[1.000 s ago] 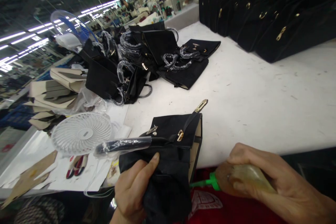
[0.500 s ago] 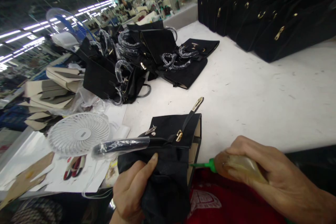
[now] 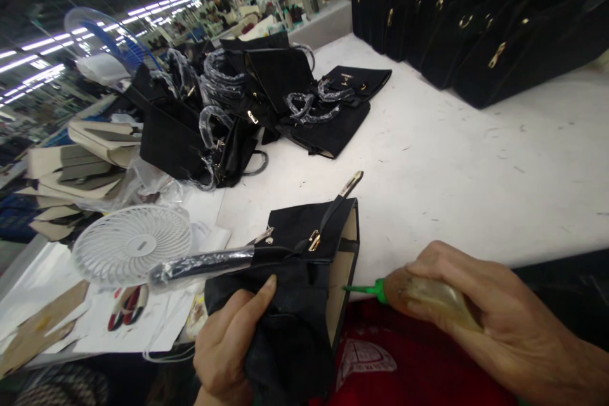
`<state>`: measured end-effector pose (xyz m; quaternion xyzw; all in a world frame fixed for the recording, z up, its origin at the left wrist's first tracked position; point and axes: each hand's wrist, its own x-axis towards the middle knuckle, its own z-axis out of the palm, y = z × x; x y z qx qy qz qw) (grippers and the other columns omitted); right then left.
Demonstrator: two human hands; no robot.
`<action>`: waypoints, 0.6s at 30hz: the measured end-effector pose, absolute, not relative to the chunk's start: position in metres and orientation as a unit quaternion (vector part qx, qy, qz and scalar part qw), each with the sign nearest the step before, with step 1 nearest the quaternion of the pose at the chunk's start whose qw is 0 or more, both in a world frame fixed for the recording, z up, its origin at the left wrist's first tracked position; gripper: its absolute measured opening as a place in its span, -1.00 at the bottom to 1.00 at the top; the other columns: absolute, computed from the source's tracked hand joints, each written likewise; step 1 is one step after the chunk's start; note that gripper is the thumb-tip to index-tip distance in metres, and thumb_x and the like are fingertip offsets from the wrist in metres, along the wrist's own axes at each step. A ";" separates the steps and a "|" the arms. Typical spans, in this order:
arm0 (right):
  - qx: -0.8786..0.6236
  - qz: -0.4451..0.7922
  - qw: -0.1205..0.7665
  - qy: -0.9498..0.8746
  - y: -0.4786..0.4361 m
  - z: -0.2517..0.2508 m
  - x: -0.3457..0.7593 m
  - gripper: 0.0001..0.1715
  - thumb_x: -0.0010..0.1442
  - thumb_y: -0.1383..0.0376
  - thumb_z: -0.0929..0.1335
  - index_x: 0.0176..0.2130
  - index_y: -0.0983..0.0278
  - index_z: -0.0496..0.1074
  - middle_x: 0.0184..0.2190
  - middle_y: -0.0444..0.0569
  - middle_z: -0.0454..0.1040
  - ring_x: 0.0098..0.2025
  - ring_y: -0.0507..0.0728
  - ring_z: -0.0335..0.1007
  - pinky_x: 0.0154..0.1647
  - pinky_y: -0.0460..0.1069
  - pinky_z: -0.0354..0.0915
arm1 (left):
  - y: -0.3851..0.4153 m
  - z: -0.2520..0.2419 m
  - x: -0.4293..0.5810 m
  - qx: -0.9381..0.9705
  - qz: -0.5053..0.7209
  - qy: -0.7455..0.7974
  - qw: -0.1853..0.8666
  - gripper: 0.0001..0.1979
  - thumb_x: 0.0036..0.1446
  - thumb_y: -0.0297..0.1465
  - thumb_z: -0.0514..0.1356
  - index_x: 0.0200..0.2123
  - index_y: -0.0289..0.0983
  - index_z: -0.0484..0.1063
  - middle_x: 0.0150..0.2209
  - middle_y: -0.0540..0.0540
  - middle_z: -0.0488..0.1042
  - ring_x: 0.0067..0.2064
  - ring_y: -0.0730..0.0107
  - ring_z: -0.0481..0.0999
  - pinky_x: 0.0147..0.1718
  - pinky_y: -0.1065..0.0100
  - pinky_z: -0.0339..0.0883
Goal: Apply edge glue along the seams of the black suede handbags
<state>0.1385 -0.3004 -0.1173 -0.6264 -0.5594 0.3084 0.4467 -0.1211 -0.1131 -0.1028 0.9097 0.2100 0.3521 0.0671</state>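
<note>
A black handbag [image 3: 295,292] lies at the table's near edge, its beige inside showing at the open right side. My left hand [image 3: 233,336] is closed on its dark fabric, thumb on top. A plastic-wrapped handle [image 3: 204,264] juts left from the bag, and a strap with a gold metal tip [image 3: 351,184] points away over the table. In my right hand [image 3: 480,304] is a squeeze glue bottle [image 3: 419,295] with brownish-yellow contents. Its thin green nozzle [image 3: 364,290] points left at the bag's open side; whether the tip touches is unclear.
A white fan [image 3: 136,246] and red-handled pliers or snips [image 3: 127,308] are on the left. Black bags with wrapped handles [image 3: 285,95] are piled at the back of the white table [image 3: 451,184]. A row of standing black bags [image 3: 457,44] lines the back right.
The view has shifted slightly, so most things appear a little further left. The bag's open side is turned a bit more into view, with the nozzle still beside it. Both holds are unchanged.
</note>
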 end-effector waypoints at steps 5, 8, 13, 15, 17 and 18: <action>-0.582 0.364 0.446 -0.574 -0.300 -0.116 0.138 -0.91 0.43 0.29 0.29 -0.15 0.15 0.41 -0.30 -0.14 0.41 -0.33 0.01 0.39 -0.35 -0.06 0.32 | -0.114 -0.100 -0.119 0.916 0.341 0.205 0.043 -0.58 0.24 -0.65 0.24 0.14 -0.28 0.50 -0.35 -0.04 0.43 -0.41 0.56 0.41 -0.41 0.48 0.23; -0.629 0.295 0.456 -0.557 -0.300 -0.119 0.140 -0.96 0.40 0.29 0.33 -0.16 0.18 0.41 -0.30 -0.11 0.42 -0.34 0.04 0.40 -0.35 -0.05 0.33 | -0.113 -0.101 -0.119 0.911 0.348 0.213 0.059 -0.60 0.25 -0.64 0.22 0.13 -0.27 0.52 -0.32 -0.06 0.45 -0.38 0.54 0.43 -0.39 0.48 0.24; -0.594 0.321 0.457 -0.579 -0.301 -0.116 0.137 -0.93 0.42 0.28 0.30 -0.13 0.16 0.41 -0.30 -0.11 0.43 -0.34 0.03 0.41 -0.37 -0.06 0.34 | -0.110 -0.103 -0.118 0.909 0.356 0.205 0.068 -0.64 0.31 -0.58 0.19 0.13 -0.27 0.51 -0.33 -0.07 0.43 -0.38 0.52 0.43 -0.39 0.46 0.24; -0.564 0.345 0.467 -0.587 -0.301 -0.112 0.134 -0.92 0.43 0.25 0.30 -0.11 0.14 0.41 -0.29 -0.12 0.44 -0.33 0.03 0.43 -0.37 -0.07 0.35 | -0.110 -0.102 -0.118 0.911 0.351 0.205 0.074 -0.63 0.30 -0.60 0.18 0.13 -0.27 0.52 -0.37 -0.05 0.40 -0.41 0.53 0.41 -0.42 0.46 0.22; -0.566 0.335 0.473 -0.585 -0.299 -0.107 0.133 -0.92 0.42 0.28 0.30 -0.11 0.14 0.40 -0.30 -0.12 0.44 -0.35 0.02 0.43 -0.39 -0.08 0.35 | -0.109 -0.099 -0.118 0.912 0.344 0.206 0.082 -0.60 0.27 -0.63 0.20 0.13 -0.27 0.51 -0.37 -0.04 0.39 -0.41 0.53 0.41 -0.43 0.47 0.23; -0.572 0.330 0.473 -0.583 -0.299 -0.106 0.132 -0.91 0.43 0.30 0.29 -0.12 0.14 0.40 -0.32 -0.13 0.44 -0.37 0.02 0.42 -0.41 -0.08 0.34 | -0.109 -0.098 -0.118 0.915 0.339 0.204 0.082 -0.59 0.26 -0.65 0.20 0.14 -0.27 0.50 -0.36 -0.04 0.39 -0.41 0.53 0.41 -0.43 0.48 0.23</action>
